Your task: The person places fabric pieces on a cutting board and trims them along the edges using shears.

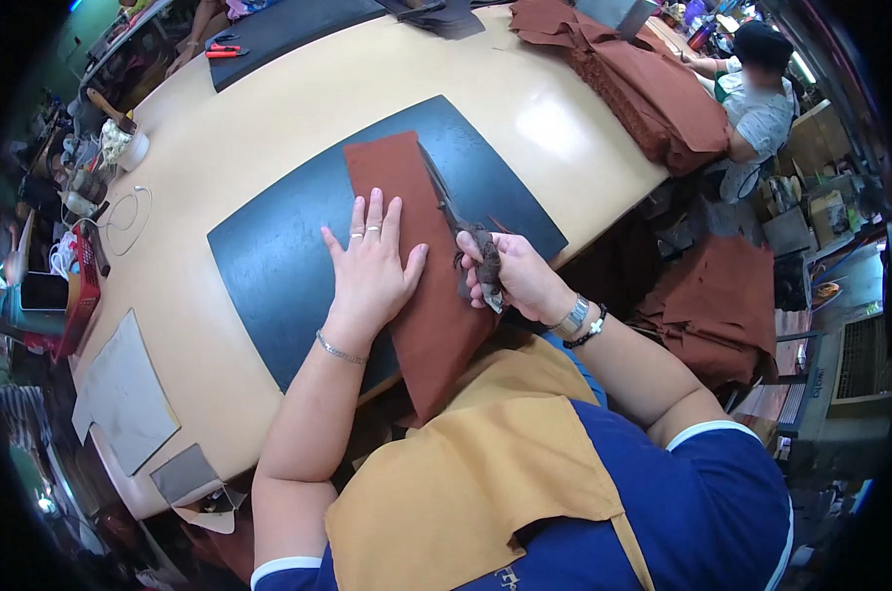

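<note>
Brown fabric strip (421, 266) lies on a dark mat (279, 261) on the bench (229, 148), its long axis running away from the person, near end hanging over the edge. Left hand (369, 268) presses it flat, fingers spread. Right hand (510, 276) grips scissors (458, 222), blades pointing away along the strip's right edge.

Left hand (369, 268) flat on brown cloth (416, 256) — right hand (513, 279) grips scissors (466, 236).

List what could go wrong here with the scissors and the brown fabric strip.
1. The left hand lies flat on the brown fabric strip, close beside the scissors held in the right hand; its thumb could get nicked.
2. The strip's near end hangs over the table edge, so its weight may drag the fabric and skew the cut.
</note>
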Available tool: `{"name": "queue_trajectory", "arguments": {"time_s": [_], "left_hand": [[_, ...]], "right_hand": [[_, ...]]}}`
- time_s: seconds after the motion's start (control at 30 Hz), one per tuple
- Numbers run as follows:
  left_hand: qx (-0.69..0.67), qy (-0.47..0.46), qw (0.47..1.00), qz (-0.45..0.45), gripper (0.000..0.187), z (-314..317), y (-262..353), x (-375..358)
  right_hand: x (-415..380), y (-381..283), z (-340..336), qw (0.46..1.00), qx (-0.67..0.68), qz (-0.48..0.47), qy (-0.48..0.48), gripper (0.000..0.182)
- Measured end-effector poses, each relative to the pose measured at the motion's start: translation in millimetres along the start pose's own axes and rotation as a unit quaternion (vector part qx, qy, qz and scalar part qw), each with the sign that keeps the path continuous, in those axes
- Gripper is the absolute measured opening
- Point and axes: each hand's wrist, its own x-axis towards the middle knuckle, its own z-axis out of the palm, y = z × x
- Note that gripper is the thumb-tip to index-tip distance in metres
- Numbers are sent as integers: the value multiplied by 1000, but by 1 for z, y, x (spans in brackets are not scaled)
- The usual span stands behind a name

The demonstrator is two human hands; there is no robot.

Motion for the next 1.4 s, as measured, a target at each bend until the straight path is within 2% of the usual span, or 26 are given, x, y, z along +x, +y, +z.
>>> {"name": "queue_trajectory", "arguments": {"time_s": [0.9, 1.0, 1.1, 1.2, 1.33, 1.4], "left_hand": [[26, -23, 999, -1, 68, 0, -1, 3], [16, -32, 999, -37, 68, -4, 9, 9], [17, -75, 991, -110, 68, -18, 29, 27], [42, -7, 992, -123, 65, 8, 25, 32], [34, -23, 998, -57, 57, 9, 4, 27], [23, -34, 999, -23, 53, 8, -10, 22]], "right_hand": [[32, -14, -7, 999, -24, -35, -11, 39], [37, -11, -10, 998, -27, -52, -21, 38], [30, -9, -11, 998, 9, -56, -24, 37], [19, -9, -21, 998, 47, -20, -24, 41], [-6, -6, -66, 996, 30, 18, -81, 44], [-23, -7, -82, 996, 16, 37, -74, 43]]}}
